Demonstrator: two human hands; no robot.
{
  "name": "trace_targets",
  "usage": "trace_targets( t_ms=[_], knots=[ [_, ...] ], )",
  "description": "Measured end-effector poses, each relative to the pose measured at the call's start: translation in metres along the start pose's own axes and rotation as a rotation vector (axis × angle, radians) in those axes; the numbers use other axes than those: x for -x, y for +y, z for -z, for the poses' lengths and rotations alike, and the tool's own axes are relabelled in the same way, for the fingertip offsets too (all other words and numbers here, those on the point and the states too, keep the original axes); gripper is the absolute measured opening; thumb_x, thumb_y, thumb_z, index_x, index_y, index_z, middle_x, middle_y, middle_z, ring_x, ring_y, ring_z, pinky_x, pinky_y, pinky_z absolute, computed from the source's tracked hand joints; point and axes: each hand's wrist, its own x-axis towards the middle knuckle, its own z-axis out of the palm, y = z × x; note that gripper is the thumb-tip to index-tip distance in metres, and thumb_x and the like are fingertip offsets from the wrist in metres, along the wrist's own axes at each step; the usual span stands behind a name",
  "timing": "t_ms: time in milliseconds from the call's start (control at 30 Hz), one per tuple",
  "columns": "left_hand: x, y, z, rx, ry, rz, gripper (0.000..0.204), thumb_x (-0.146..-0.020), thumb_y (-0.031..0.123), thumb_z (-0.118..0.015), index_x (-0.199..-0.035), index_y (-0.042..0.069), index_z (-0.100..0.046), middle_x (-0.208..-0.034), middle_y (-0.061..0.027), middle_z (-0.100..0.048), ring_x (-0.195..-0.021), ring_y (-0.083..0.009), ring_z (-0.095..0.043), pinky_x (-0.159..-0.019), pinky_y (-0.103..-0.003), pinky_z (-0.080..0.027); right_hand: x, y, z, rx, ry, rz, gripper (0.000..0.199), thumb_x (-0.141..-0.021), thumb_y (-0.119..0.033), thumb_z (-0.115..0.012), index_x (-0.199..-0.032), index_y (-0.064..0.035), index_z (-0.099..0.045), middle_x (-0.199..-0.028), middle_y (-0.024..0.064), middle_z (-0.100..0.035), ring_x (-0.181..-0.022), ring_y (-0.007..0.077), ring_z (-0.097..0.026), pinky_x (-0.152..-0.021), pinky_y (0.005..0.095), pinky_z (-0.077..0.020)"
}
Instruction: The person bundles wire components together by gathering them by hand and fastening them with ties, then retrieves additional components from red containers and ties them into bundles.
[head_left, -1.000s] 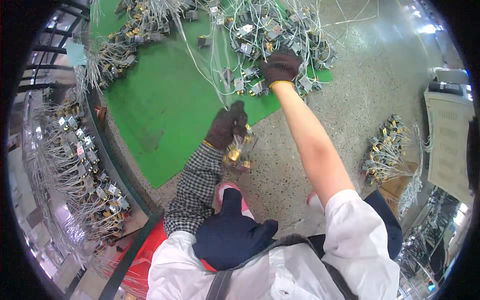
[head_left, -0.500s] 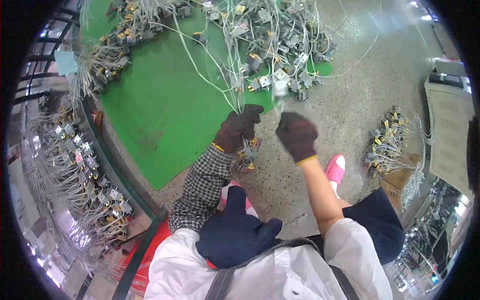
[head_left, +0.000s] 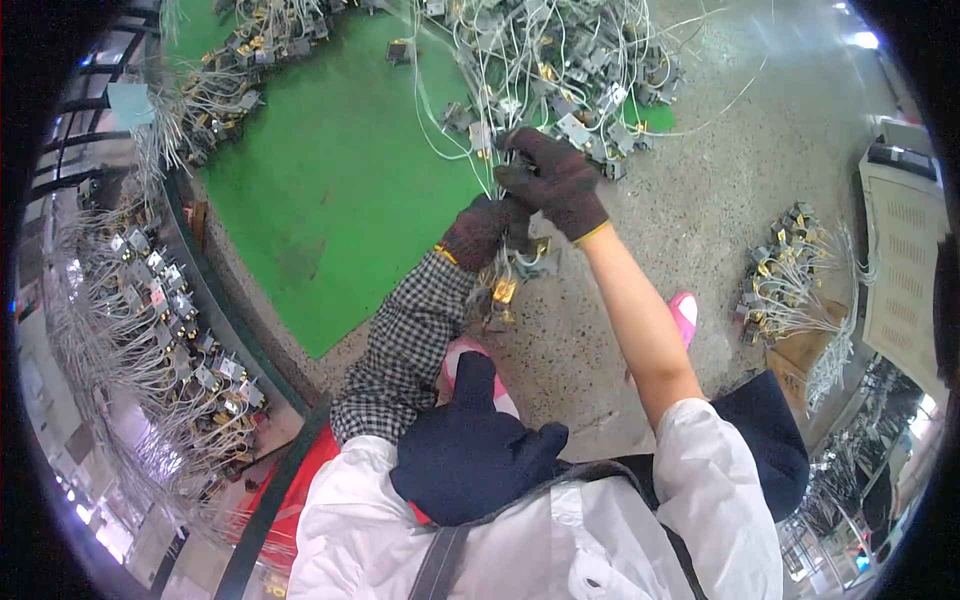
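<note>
My left hand (head_left: pixel 485 232), in a dark knitted glove, is closed round a bundle of thin white cables (head_left: pixel 490 170). Below that fist dangle several small grey connector boxes (head_left: pixel 505 290) with yellowish parts. Just above and to its right, my right hand (head_left: pixel 555 185), gloved alike, has its fingers curled at the same cables, almost touching the left glove. What the right fingers grip is hidden behind the glove. Beyond both hands spreads a large heap of grey connector boxes with white cables (head_left: pixel 570 70), from which the held strands run.
A green mat (head_left: pixel 320 220) covers the floor ahead and left. At the left, a dark-edged rack (head_left: pixel 235 350) bears rows of cabled connectors (head_left: pixel 165 300). On the right stand another cable bundle (head_left: pixel 785 270), a cardboard piece (head_left: pixel 795 365) and a beige vented cabinet (head_left: pixel 905 265).
My right hand has moved left and away from me, up to the cables beside my left hand. The left hand stays near its place, and more of the hanging connectors shows beneath it.
</note>
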Motion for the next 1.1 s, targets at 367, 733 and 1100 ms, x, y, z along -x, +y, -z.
trace_targets(
  t_ms=[367,733,1100],
  knots=[
    [-0.013,0.047,0.006,0.682,-0.031,0.374,0.020,-0.090,0.014,-0.055,-0.100,0.000,-0.063,-0.078,-0.0096,-0.065,-0.064,-0.0185,-0.063,-0.061,-0.033,-0.053,0.021,0.002,0.002,0.440,0.157,0.047,0.044,-0.073,-0.029,-0.076,-0.110,-0.0092,-0.060,-0.088,0.0071,-0.066,-0.080,0.0173,-0.063,-0.074,0.0302,-0.0504],
    [-0.003,0.012,0.000,1.067,-0.002,0.234,0.025,-0.091,0.022,-0.055,-0.098,-0.002,-0.057,-0.079,-0.0095,-0.063,-0.066,-0.0185,-0.062,-0.060,-0.030,-0.053,0.063,0.004,0.005,-0.371,-0.112,-0.044,0.038,-0.067,-0.007,-0.076,-0.100,-0.0095,-0.056,-0.092,-0.0006,-0.056,-0.077,0.0100,-0.053,-0.064,0.0243,-0.0456],
    [0.016,0.045,0.008,0.982,0.199,0.372,0.045,-0.094,0.033,-0.049,-0.118,-0.006,-0.050,-0.087,-0.0094,-0.064,-0.075,-0.0149,-0.061,-0.068,-0.029,-0.050,0.113,0.004,-0.010,-0.180,-0.112,-0.156,0.040,-0.062,-0.004,-0.076,-0.092,-0.0050,-0.050,-0.097,0.0050,-0.049,-0.087,0.0143,-0.048,-0.076,0.0276,-0.0417]
  ],
)
